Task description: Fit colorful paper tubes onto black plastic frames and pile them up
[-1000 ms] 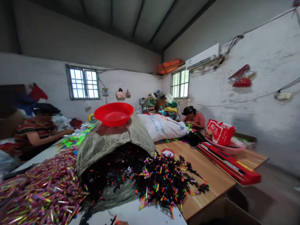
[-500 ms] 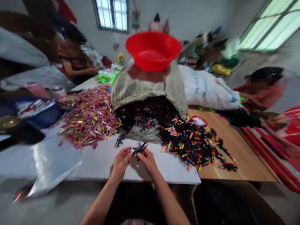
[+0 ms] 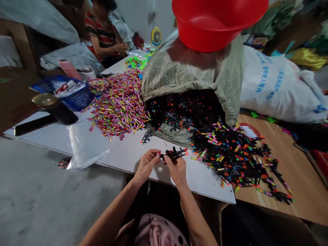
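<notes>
My left hand (image 3: 146, 164) and my right hand (image 3: 176, 168) meet over the near edge of the white table (image 3: 123, 153). Together they pinch a small black plastic piece with a red tip (image 3: 174, 153), fingers closed on it from both ends. Just beyond it lies a heap of black pieces with coloured tips (image 3: 230, 153), spilling from an open grey-green sack (image 3: 189, 75). A red basin (image 3: 217, 22) rests on top of the sack.
A pile of multicoloured small tubes (image 3: 120, 106) spreads left of the sack. A clear plastic bag (image 3: 85, 145), a dark cup (image 3: 55, 107), a blue basket (image 3: 74, 94) and a phone (image 3: 32, 124) sit at left. A white sack (image 3: 276, 89) lies behind. Another person (image 3: 102, 32) works at the far end.
The view has tilted down and closer to the table. My hands, first out of sight, now hold the black piece near the table edge, slightly further right than half a second ago.
</notes>
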`<state>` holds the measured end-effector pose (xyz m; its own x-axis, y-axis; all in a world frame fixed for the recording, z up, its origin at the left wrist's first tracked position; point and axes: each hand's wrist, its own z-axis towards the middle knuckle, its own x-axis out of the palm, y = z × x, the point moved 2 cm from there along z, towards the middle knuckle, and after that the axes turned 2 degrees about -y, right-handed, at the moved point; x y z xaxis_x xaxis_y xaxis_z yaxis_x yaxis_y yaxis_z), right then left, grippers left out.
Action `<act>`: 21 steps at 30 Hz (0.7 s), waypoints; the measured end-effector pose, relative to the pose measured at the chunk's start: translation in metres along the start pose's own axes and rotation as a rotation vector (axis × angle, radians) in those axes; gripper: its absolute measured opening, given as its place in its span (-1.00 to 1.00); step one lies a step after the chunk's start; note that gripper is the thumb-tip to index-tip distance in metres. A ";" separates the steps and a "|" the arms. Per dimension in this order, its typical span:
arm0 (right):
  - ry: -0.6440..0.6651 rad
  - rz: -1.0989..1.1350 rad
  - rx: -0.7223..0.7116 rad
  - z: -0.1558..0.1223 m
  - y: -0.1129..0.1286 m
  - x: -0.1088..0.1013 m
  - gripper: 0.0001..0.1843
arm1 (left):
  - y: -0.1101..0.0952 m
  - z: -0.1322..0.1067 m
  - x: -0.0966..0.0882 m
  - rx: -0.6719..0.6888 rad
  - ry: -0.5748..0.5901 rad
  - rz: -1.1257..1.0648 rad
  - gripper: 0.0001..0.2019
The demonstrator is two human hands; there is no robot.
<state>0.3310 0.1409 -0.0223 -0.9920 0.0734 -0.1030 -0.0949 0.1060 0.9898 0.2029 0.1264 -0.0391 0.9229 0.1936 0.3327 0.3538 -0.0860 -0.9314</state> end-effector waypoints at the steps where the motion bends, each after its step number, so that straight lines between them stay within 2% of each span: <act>1: -0.001 -0.025 -0.018 -0.001 0.000 0.002 -0.67 | 0.003 0.000 0.000 0.006 -0.006 -0.014 -0.60; 4: 0.000 -0.113 -0.092 -0.004 0.000 0.003 -0.70 | 0.008 -0.001 0.000 0.007 -0.010 -0.016 -0.60; 7: -0.059 -0.159 -0.123 -0.006 0.000 0.001 -0.69 | 0.006 -0.003 0.000 0.028 -0.062 0.100 -0.65; 10: -0.122 -0.174 -0.100 -0.009 -0.006 -0.001 -0.63 | 0.003 -0.008 0.001 0.122 -0.116 0.340 -0.76; 14: -0.123 -0.192 -0.033 -0.012 -0.024 0.006 -0.60 | 0.018 -0.022 0.003 0.156 -0.057 0.527 -0.84; 16: -0.062 -0.171 0.005 -0.005 -0.031 0.006 -0.60 | 0.027 -0.026 0.002 0.171 -0.035 0.576 -0.82; 18: -0.019 -0.118 0.027 0.011 -0.031 -0.007 -0.61 | 0.026 -0.021 0.001 0.232 0.034 0.649 -0.75; 19: -0.051 -0.069 0.007 0.023 -0.026 -0.020 -0.62 | 0.020 -0.014 -0.001 0.278 0.090 0.698 -0.72; 21: -0.222 0.054 -0.093 0.050 -0.011 -0.055 -0.63 | 0.000 0.011 -0.011 0.367 0.162 0.827 -0.61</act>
<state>0.3907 0.1858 -0.0321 -0.9541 0.2936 -0.0586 -0.0598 0.0051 0.9982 0.1916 0.1346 -0.0443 0.8802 0.0669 -0.4699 -0.4737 0.1852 -0.8610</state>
